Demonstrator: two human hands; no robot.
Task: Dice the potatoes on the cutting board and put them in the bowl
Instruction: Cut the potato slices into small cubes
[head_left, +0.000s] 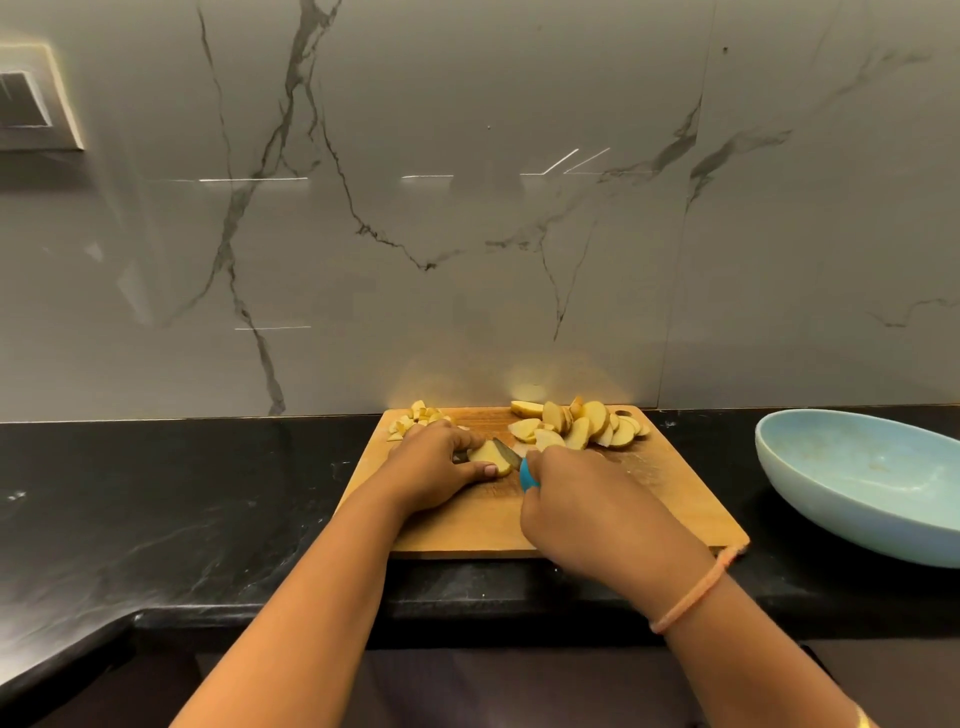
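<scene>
Closest to my camera are the 2 forearms reaching up from the bottom edge, the right one wearing a thin orange wristband (691, 597). I see the right hand (587, 499) curled round the blue handle of a knife (524, 470), knuckles toward me, with the dark blade angled up and left onto a potato piece (488, 454). The left hand (436, 467) pins that piece to the cutting board (649, 509), fingers bent over its far side and the thumb pressed against its near edge.

The board lies on the black counter (182, 509), its far edge close to the grey marble-veined wall (467, 208). At the board's far right corner I count 1 loose heap of potato slices (582, 426), skin on, overlapping each other. At the far left corner, just beyond the left hand, lies a small cluster of diced pieces (415, 418), some of them at the very edge of the board.

The pale blue bowl (857, 483) stands on the counter to the right, apart from the board and partly cut off by the frame. A switch plate (36, 98) is on the wall at upper left.
</scene>
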